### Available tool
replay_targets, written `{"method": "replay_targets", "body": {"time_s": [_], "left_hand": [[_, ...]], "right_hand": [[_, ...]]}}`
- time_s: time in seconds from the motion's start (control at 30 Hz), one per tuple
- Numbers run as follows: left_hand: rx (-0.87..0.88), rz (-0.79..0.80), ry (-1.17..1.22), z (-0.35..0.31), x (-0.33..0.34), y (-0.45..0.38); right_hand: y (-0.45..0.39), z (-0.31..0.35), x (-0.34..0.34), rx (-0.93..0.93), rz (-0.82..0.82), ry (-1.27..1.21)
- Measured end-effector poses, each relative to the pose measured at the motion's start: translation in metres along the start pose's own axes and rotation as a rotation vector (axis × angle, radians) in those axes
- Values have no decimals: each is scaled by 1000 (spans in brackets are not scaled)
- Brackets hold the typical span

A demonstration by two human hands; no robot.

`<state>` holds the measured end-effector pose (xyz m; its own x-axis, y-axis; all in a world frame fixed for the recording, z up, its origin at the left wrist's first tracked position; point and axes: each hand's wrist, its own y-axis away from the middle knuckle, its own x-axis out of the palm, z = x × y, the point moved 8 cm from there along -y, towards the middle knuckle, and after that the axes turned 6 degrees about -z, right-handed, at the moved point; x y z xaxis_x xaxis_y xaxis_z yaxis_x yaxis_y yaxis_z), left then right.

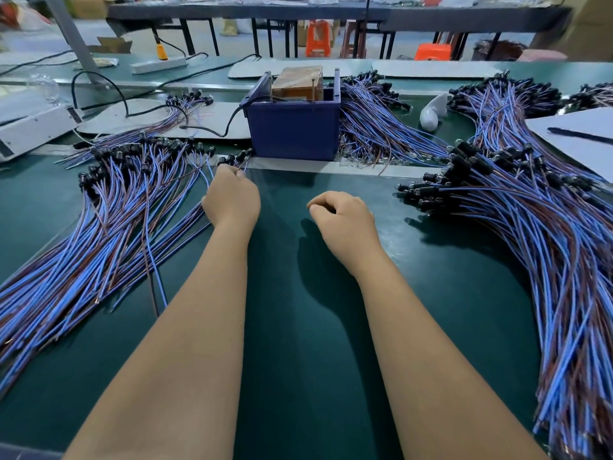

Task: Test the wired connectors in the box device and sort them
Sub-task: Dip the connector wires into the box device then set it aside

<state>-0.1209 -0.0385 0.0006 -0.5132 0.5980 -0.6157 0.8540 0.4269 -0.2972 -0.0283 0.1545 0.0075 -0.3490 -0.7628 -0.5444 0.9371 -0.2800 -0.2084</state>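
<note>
Now both bare forearms reach forward over the green mat (298,327). At the mat's far edge stands the blue box (293,127), open at the top, with a brown block (298,82) inside it and a black cord (229,122) running into its left side.

Left of the box lies a fanned pile of wired connectors, the left pile (109,207): blue and brown wires with black caps at their far ends, the caps lined up towards the box. The left hand (232,197) sits at the near right corner of this pile, knuckles up, fingertips curled and pinching thin wire ends (243,167) just in front of the box's left corner. How many wires it holds cannot be told.

The right hand (341,215) rests near the middle of the mat, well apart from the wires, its fingers loosely curled with nothing in them.

On the right lies a bigger heap, the right pile (517,207), its black caps pointing left towards the mat's middle and its wires sweeping down to the near right edge. More wires, the back pile (374,124), lie just beside the box's right wall. Farther right rest a white bag (433,111) and a white sheet (577,137) with a black pen (580,134) on it. A power strip (157,65) lies far left behind the box.
</note>
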Motion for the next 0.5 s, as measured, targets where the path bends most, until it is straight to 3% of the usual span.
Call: {"method": "replay_targets", "body": {"time_s": [0.13, 0.27, 0.4, 0.5], "left_hand": [[-125, -60, 144, 11, -1, -7], [-212, 36, 408, 14, 13, -18], [-165, 82, 598, 6, 16, -26], [-122, -3, 711, 6, 7, -25]], "right_hand": [[0, -1, 0, 8, 3, -14], [1, -2, 0, 14, 8, -28], [1, -2, 0, 4, 9, -34], [-1, -4, 0, -1, 8, -31]]}}
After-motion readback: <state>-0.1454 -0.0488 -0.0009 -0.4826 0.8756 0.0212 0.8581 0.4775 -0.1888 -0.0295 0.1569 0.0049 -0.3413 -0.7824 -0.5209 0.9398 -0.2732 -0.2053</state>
